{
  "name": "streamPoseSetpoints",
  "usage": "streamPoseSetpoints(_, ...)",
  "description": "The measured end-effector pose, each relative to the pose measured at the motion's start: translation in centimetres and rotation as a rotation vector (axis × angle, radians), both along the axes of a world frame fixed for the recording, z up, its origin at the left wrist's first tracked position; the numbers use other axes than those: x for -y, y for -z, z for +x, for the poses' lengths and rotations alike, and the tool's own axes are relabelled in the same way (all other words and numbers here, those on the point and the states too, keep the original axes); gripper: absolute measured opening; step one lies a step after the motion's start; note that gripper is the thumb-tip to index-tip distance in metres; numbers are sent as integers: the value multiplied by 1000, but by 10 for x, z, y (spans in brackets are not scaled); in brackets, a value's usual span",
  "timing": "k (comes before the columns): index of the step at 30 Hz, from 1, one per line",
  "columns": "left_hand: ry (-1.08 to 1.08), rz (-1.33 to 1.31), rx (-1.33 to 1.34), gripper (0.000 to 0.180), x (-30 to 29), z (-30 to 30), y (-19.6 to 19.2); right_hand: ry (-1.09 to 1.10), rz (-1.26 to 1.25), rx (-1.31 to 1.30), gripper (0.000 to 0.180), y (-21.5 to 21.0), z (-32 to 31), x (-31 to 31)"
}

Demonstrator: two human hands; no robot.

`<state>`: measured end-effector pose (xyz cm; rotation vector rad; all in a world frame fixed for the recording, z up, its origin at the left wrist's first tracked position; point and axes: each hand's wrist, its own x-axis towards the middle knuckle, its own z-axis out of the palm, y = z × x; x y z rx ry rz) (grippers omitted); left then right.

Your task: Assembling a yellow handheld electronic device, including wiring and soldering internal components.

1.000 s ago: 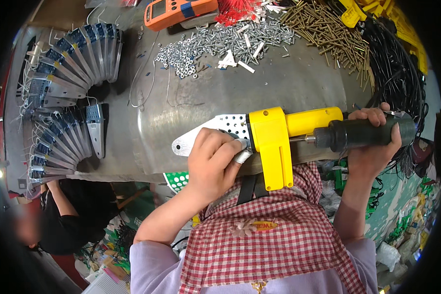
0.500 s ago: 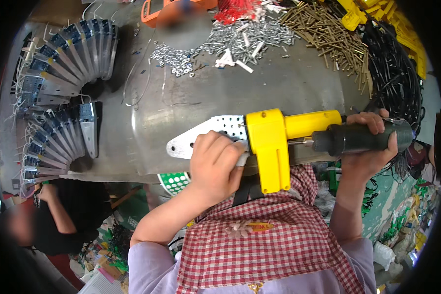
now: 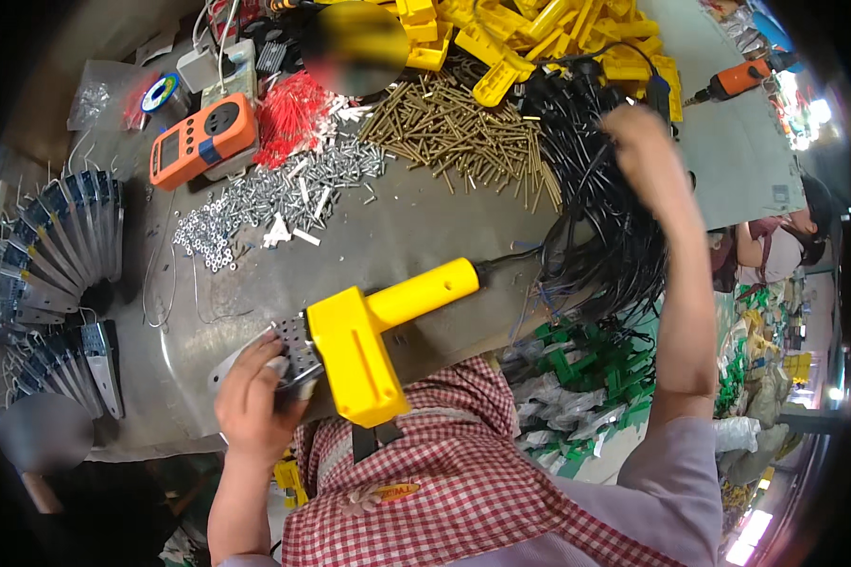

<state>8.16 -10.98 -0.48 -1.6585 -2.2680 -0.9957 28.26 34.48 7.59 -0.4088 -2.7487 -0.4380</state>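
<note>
My left hand (image 3: 253,402) is closed around a perforated metal plate (image 3: 300,350) near the front edge of the table. The plate is joined to a yellow plastic housing (image 3: 355,354) with a round handle pointing up and right. A black cord runs from that handle toward a bundle of black cables (image 3: 591,189). Stretched out to the far right, my right hand (image 3: 645,156) is over the upper part of the bundle. Its fingers look curled but are smeared by motion, and I cannot make out anything in them.
Brass-coloured screws (image 3: 463,132), silver screws (image 3: 326,175) and nuts (image 3: 203,236) lie in piles. Behind are yellow plastic parts (image 3: 539,33) and an orange meter (image 3: 203,142). Metal plates with wires (image 3: 57,236) fan out at left. An orange power screwdriver (image 3: 738,78) lies far right.
My right hand has left the yellow housing with the dark power screwdriver and swung up and right to the cables. That screwdriver no longer shows in the hand. The view has turned right.
</note>
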Motion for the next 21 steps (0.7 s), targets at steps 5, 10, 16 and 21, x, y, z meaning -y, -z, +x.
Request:
streamPoseSetpoints(5, -455, 61, 389, 28, 26, -9, -4, 53, 224, 190, 30, 18, -36, 56)
streamPoseSetpoints(10, -481, 277, 585, 23, 39, -13, -23, -7, -255, -233, 18, 6, -43, 94)
streamPoseSetpoints(16, -753, 263, 868, 21, 87, -44, -19, -132, -1311, -97, 21, 45, -146, 180)
streamPoseSetpoints(21, -912, 144, 668, 23, 113, -53, 3, -528, -978, -350, 32, 34, -297, 181)
